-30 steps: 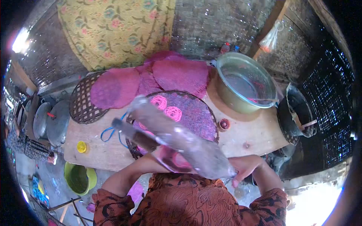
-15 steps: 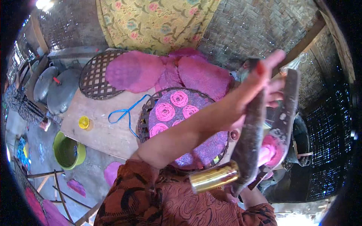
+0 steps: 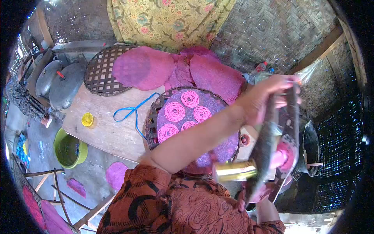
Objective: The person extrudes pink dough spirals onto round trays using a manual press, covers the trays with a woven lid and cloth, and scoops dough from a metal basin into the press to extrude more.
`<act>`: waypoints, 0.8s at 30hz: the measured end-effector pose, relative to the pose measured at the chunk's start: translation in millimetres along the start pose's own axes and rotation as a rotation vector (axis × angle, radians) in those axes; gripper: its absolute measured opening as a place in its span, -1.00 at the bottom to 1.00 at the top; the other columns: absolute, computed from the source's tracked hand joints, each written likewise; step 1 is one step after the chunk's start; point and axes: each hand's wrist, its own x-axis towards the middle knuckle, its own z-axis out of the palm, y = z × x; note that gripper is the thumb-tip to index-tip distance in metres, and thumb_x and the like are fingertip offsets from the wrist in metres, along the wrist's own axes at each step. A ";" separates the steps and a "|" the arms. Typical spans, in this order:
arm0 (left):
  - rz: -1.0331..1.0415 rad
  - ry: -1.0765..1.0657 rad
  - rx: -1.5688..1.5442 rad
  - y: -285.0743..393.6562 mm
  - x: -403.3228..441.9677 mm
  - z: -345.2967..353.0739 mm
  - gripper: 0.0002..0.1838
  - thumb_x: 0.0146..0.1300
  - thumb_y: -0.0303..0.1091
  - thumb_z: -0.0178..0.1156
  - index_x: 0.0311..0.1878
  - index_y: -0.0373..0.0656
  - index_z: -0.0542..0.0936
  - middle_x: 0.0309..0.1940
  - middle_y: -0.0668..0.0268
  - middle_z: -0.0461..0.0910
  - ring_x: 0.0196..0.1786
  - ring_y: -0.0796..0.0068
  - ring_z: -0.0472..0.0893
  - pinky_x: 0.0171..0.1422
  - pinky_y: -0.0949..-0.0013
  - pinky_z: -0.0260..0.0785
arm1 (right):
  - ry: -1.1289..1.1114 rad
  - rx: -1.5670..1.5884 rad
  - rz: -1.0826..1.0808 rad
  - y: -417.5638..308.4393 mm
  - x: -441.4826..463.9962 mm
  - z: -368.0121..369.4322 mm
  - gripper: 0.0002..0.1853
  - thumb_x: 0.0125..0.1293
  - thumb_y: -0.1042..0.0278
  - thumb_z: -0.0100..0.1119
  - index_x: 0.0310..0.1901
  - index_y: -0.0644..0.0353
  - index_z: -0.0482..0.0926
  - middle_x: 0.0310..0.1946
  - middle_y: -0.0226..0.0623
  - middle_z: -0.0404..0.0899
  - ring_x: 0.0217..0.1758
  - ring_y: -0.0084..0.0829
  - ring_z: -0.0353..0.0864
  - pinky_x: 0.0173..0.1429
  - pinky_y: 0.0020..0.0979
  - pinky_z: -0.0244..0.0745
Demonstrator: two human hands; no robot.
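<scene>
A wooden press (image 3: 264,150) of two long dark boards is held upright-ish at my right. A shiny brass-coloured cylinder (image 3: 235,171) sticks out on its left side, and pink dough (image 3: 284,156) sits between the boards. My left hand (image 3: 269,95) wraps around the far ends of the boards, my forearm crossing over the tray. At the near end my right hand (image 3: 260,194) grips the press, partly hidden behind it. Beneath my left forearm lies a round woven tray (image 3: 151,113) with a purple sheet (image 3: 183,102) bearing several coils of pink strands (image 3: 175,112).
On the wooden table (image 3: 105,124) are a yellow pot (image 3: 87,119) and a blue strap (image 3: 134,109). Pink sheets (image 3: 148,70) and a lattice tray (image 3: 102,74) lie at the back. A green basin (image 3: 80,152) stands on the floor. Far left, a person (image 3: 25,97) stands near large pans (image 3: 68,84).
The far ends of the two boards have come closer together. My left hand, its thumb stretched out before, now curls around them. The view has shifted slightly.
</scene>
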 end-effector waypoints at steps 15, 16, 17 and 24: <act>-0.006 0.311 -0.535 -64.9 -92.2 -161.1 -0.42 0.18 0.25 -0.01 -0.10 -0.13 0.53 -0.14 0.18 0.57 0.01 0.18 0.50 0.18 0.09 0.27 | 0.348 -0.276 0.123 -38.5 -5.5 34.8 0.07 0.05 -0.40 -0.15 0.35 0.42 -0.05 0.07 0.40 0.33 0.07 0.20 0.44 0.20 0.03 0.28; 0.030 0.303 -0.544 -59.5 -84.7 -157.5 -0.42 0.19 0.23 -0.02 -0.11 -0.15 0.52 -0.17 0.18 0.56 -0.01 0.16 0.50 0.17 0.09 0.28 | 0.383 -0.360 0.105 -43.3 -4.4 40.1 0.07 0.04 -0.40 -0.14 0.35 0.44 -0.03 0.03 0.37 0.37 0.04 0.18 0.48 0.18 -0.01 0.32; 0.029 0.301 -0.543 -50.7 -78.5 -155.3 -0.42 0.19 0.23 -0.02 -0.11 -0.15 0.52 -0.17 0.18 0.56 -0.01 0.16 0.50 0.17 0.09 0.28 | 0.419 -0.445 0.083 -47.7 -4.1 44.9 0.07 0.04 -0.39 -0.13 0.34 0.45 -0.01 0.00 0.34 0.41 0.00 0.15 0.52 0.15 -0.06 0.36; 0.112 0.309 -0.472 -7.2 -85.7 -127.2 -0.42 0.22 0.24 -0.05 -0.11 -0.15 0.51 -0.19 0.18 0.54 -0.03 0.12 0.49 0.12 0.12 0.34 | 0.398 -0.510 0.026 -45.5 1.7 71.7 0.03 0.07 -0.35 -0.12 0.33 0.46 0.02 -0.03 0.26 0.46 -0.09 0.00 0.57 0.07 -0.14 0.41</act>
